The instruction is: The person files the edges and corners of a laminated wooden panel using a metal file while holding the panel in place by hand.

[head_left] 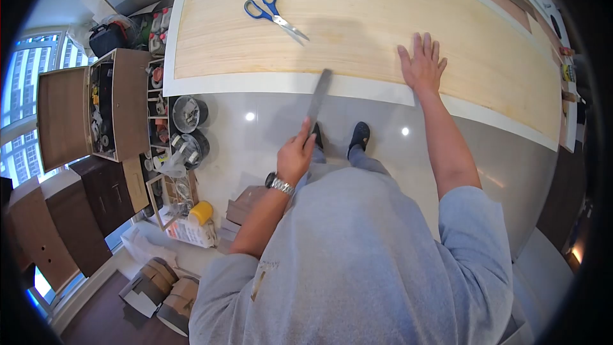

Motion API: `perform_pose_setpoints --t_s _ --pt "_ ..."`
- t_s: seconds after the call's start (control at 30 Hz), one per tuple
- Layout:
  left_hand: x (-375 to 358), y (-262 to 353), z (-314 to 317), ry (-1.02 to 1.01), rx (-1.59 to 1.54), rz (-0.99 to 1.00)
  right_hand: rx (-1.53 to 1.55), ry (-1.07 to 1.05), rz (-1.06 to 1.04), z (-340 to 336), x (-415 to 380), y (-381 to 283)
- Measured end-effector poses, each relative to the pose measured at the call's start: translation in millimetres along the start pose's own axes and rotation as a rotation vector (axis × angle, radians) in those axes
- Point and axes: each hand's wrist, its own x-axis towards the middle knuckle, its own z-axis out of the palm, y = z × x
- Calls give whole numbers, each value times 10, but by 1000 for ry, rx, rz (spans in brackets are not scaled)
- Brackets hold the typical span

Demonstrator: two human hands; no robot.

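My left hand (pixel 295 155), with a watch on the wrist, grips a long flat metal file (pixel 318 97) whose tip reaches the near edge of a large white board (pixel 191 84) covered by a pale wood veneer sheet (pixel 357 19). My right hand (pixel 421 64) lies flat, fingers spread, on the veneer near that edge. Blue-handled scissors (pixel 274 14) rest on the veneer further back to the left.
Left of the board stand an open wooden cabinet (pixel 115 105) full of tools, round tubs of hardware (pixel 188 115) and boxes. Cardboard and a yellow-capped container (pixel 201 212) lie on the glossy tiled floor. More tools line the right edge (pixel 567 73).
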Motion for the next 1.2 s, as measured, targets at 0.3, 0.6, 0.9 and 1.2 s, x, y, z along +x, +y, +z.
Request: perform_pose_setpoints --t_s 0.3,0.6,0.9,1.2 --pt "593 250 352 -1 52 67 -2 1 -15 -12 -30 1" --pt "-132 -107 94 28 -11 -25 -12 1 -16 -47 -30 -4" --pt "696 586 430 -27 55 130 -7 -2 -21 -65 23 32" --pt "-44 -5 418 26 15 30 -4 6 -20 -44 8 5"
